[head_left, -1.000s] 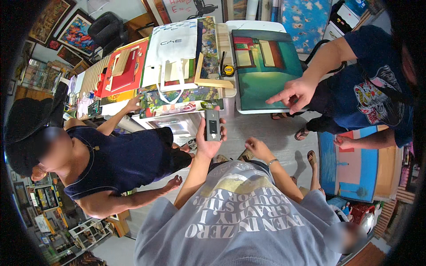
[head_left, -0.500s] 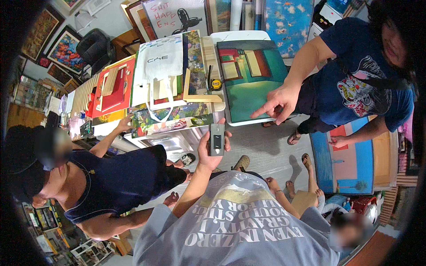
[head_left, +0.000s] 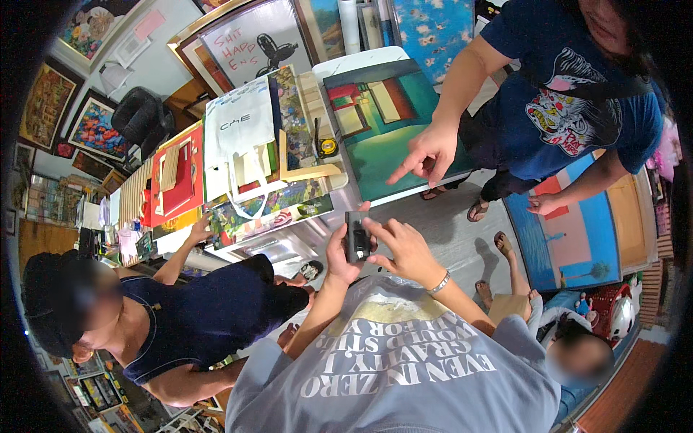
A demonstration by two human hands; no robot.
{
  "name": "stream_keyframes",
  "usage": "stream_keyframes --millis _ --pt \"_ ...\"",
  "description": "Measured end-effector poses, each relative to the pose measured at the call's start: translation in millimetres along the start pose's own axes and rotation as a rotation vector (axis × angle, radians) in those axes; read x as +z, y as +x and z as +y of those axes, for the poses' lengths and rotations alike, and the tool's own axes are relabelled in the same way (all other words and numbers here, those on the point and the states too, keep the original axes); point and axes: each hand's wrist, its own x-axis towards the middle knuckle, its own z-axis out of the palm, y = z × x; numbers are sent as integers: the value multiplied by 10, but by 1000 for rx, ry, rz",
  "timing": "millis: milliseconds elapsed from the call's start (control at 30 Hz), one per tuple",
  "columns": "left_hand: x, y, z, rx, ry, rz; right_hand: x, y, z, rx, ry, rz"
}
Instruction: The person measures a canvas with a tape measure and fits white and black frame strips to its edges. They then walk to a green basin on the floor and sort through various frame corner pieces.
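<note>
A small dark handheld device with a little screen sits upright in my left hand, whose fingers and thumb close round its sides. My right hand reaches in from the right with a bracelet on its wrist. Its index finger extends to the device's right edge, near the screen, and the other fingers are spread; whether the fingertip touches is hard to tell. Beyond both hands lies a green painting on a white table. A co-worker's hand points over the painting.
A white tote bag, frame corner samples and a yellow tape measure lie on the cluttered table ahead. One person stands at left, another at right. A blue and pink painting leans at far right.
My right hand has come up from beside my body to the device in my left hand. The view has shifted a little, and the person at right still points at the painting.
</note>
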Motion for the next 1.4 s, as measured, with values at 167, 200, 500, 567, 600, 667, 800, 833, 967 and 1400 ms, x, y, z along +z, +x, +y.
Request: stream_keyframes --millis 167,200,500,567,600,667,800,833,967,1400 --pt "42 -48 -42 -16 -3 20 87 -45 67 27 15 -76" --pt "31 -57 -44 -12 4 12 93 -54 66 24 15 -76" --pt "-18 -96 -41 -35 44 -7 120 -117 54 57 47 -125" --pt "5 -81 -41 -42 55 -17 98 -133 51 54 35 -108" --pt "6 -73 -40 -42 60 -25 95 -139 52 49 28 -98" --pt "4 -58 -50 -49 70 -38 60 -152 29 67 24 -102" --pt "-43 -45 -57 -65 86 -74 57 -177 -19 96 27 -88" --pt "-63 -52 -55 -67 88 -87 58 -184 -32 84 23 -84" --pt "-145 -69 -30 -57 -7 -17 -52 -127 -157 58 22 -65" --pt "-566 -255 -11 45 0 48 -701 472 -1379 -851 272 -72"
